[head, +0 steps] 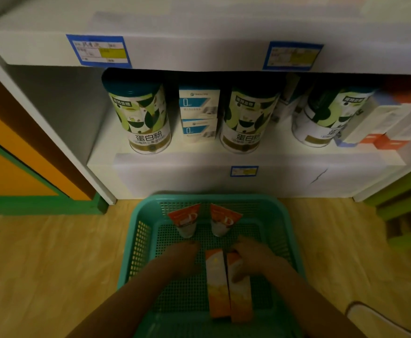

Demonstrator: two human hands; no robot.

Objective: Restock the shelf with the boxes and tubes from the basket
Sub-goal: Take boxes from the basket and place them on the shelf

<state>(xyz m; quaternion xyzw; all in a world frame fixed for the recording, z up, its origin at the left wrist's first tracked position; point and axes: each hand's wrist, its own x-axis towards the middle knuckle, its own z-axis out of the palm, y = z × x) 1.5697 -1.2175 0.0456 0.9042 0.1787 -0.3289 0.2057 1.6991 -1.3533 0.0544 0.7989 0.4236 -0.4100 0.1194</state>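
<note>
A teal plastic basket [136,242] sits on the floor in front of the white shelf [199,176]. Inside it, two orange-and-white tubes [185,222] [222,222] stand at the far end. Two long orange boxes [217,284] [241,296] lie side by side near the front. My left hand [183,258] rests in the basket just left of the boxes, fingers curled, holding nothing that I can see. My right hand [250,254] lies on the top end of the right box, fingers wrapped around it.
The lower shelf holds three green-and-white cans [142,115], stacked white-and-blue boxes [198,113], and white-orange boxes [389,128] at the right. Bare shelf space lies left of the first can. A green stool [409,206] stands at the right, an orange-green panel [16,172] at the left.
</note>
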